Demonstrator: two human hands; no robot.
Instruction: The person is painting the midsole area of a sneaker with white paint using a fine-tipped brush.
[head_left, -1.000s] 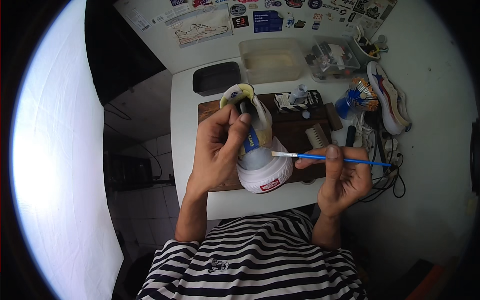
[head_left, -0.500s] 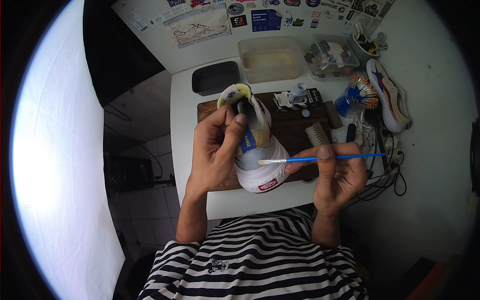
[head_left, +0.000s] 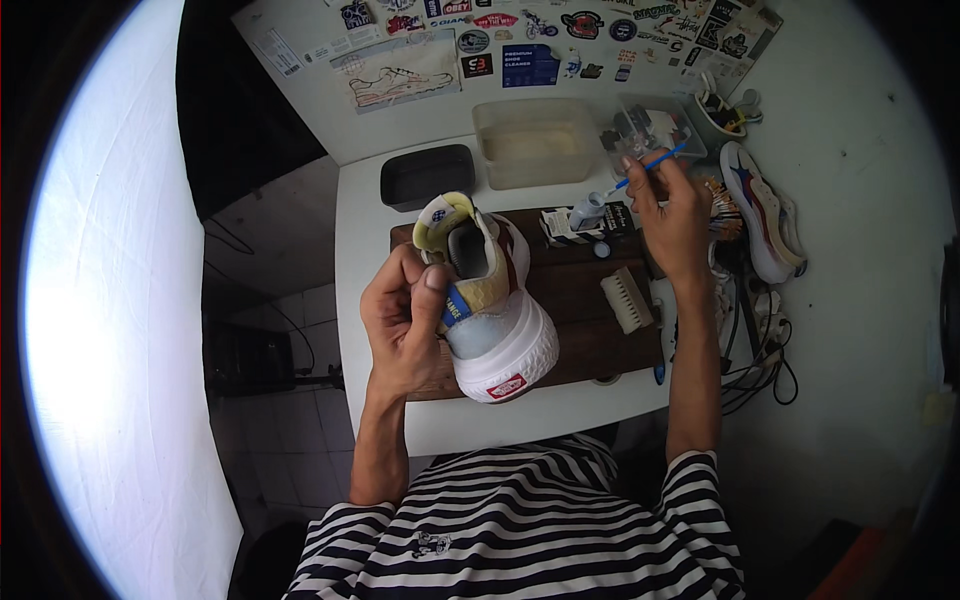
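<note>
My left hand [head_left: 405, 315] pinches a sneaker [head_left: 505, 345] by its collar side, heel toward me. The sneaker has a white textured sole, a pale grey-blue heel patch, a yellowish lining and a blue tab. My right hand [head_left: 672, 215] grips a thin blue paintbrush [head_left: 655, 167], whose tip is down at the mouth of a small grey paint bottle [head_left: 588, 211]. That bottle stands by a black-and-white box [head_left: 618, 217], and a small round cap [head_left: 601, 250] lies in front of it. Whether the bristles are inside the bottle is too small to tell.
A dark wooden board [head_left: 570, 330] carries a scrub brush [head_left: 627, 300]. Behind are a black tray [head_left: 428, 178], a clear plastic tub [head_left: 533, 145] and a bin of small items [head_left: 645, 125]. At right lie another sneaker [head_left: 760, 215], several brushes [head_left: 722, 210] and tangled cables [head_left: 765, 370].
My right hand has carried the paintbrush from the sneaker's heel away and up to the paint bottle. The sneaker, in my left hand, has shifted slightly left and toward me.
</note>
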